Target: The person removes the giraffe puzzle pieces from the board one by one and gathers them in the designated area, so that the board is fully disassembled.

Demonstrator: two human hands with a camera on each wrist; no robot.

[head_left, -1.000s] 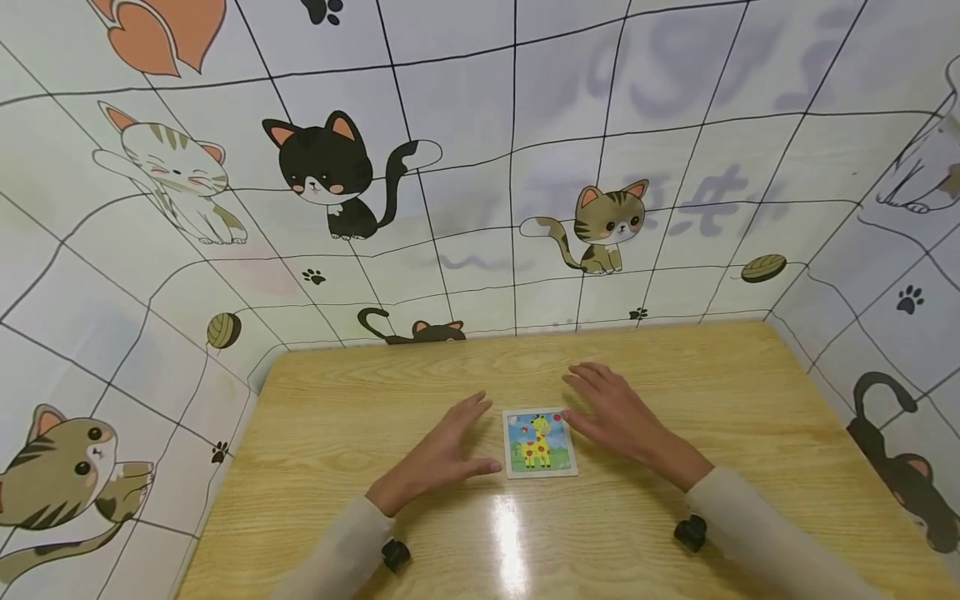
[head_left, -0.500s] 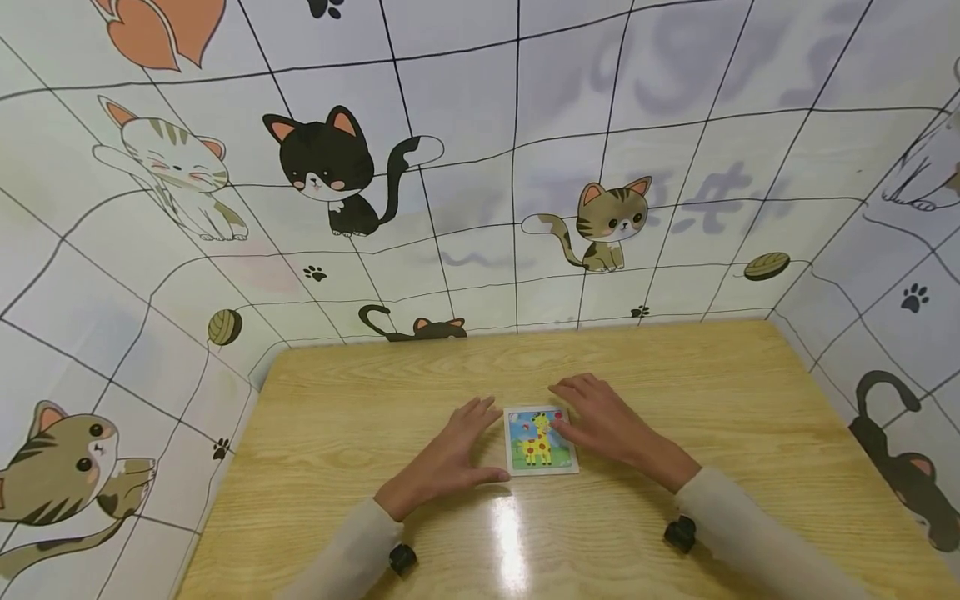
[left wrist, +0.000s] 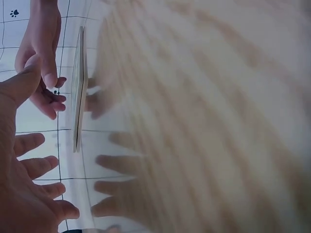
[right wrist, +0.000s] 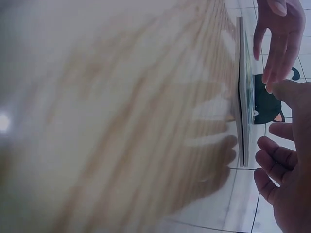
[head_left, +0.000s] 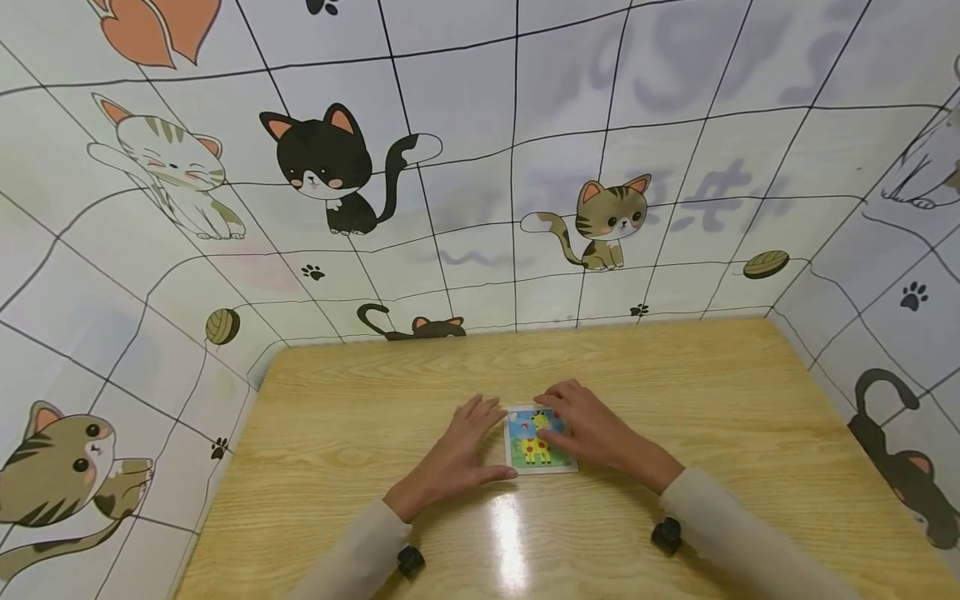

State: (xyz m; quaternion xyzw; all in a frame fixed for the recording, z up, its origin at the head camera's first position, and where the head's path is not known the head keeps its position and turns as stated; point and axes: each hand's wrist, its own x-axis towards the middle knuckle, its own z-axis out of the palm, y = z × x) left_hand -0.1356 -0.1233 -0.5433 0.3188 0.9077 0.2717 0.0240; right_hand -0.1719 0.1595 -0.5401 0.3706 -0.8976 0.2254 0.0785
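A square giraffe picture board (head_left: 536, 457) with a white border lies flat on the wooden table (head_left: 360, 392). Seen edge-on, the board (left wrist: 78, 92) shows two thin layers in the left wrist view. My left hand (head_left: 457, 454) is at its left side, fingers spread, thumb by the near left corner. Over its right part hovers my right hand (head_left: 592, 425), thumb and fingers covering some of the giraffe. In the right wrist view the right hand's fingers (right wrist: 272, 160) bend loosely and hold nothing, apart from the board's face.
White walls (head_left: 465, 183) with black grid lines and cartoon cats enclose the table at the back and both sides. A small black device (head_left: 666, 536) sits at the right wrist, another black device (head_left: 410, 562) at the left. Glare (head_left: 510, 542) shines on the tabletop in front.
Both hands have moved inward toward the board, the right one leftward until it overlaps the picture, the left one rightward to the board's edge. The board lies in about the same place.
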